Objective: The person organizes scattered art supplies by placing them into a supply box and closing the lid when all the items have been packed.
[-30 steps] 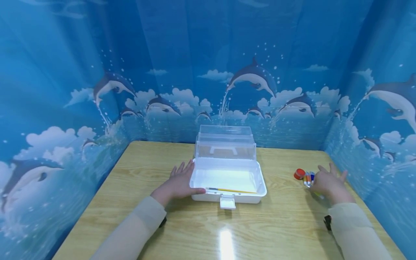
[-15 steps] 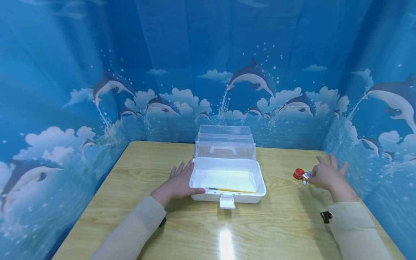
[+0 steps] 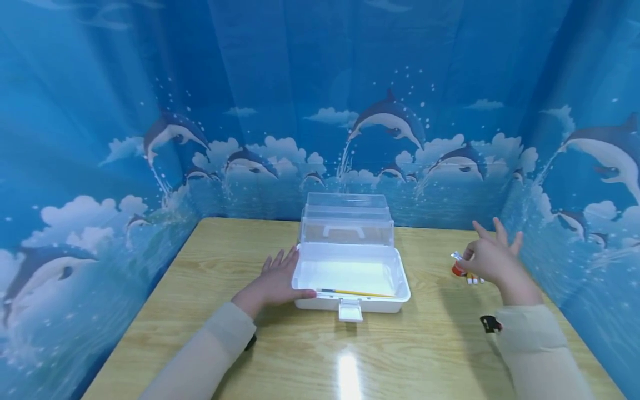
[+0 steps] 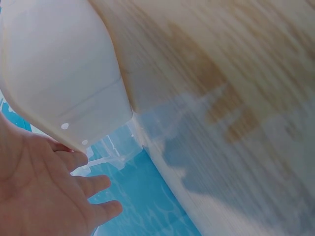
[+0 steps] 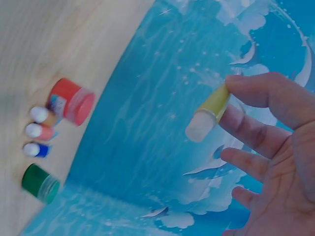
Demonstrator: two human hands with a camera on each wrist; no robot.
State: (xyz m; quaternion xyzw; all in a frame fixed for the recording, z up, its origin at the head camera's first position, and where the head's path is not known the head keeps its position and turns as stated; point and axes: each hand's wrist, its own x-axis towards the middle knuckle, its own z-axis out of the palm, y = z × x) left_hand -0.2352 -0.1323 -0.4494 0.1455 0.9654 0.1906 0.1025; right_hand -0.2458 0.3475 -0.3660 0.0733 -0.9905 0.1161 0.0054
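My left hand (image 3: 272, 280) lies with spread, straight fingers along the left wall of a white plastic box (image 3: 320, 304), thumb over its front rim. The box's clear lid (image 3: 347, 216) is tipped back, and a yellow paintbrush (image 3: 357, 293) lies inside along the front. At the right, my right hand (image 3: 492, 264) pinches a small yellow paint tube (image 5: 215, 104) between thumb and index finger, other fingers spread. In the right wrist view its white cap points away from the hand. The tube is held above the table, its crimped silver end showing in the head view.
A red-lidded paint jar (image 5: 71, 101), three small white-capped tubes, among them a blue tube (image 5: 37, 149), and a green jar (image 5: 39, 183) stand or lie at the table's right. A dolphin-printed curtain (image 3: 280, 111) encloses the table (image 3: 235, 355) at back and sides.
My right hand has picked up the yellow paint tube and lifted it, moving a little left over the red jar. The left hand and the box have stayed still.
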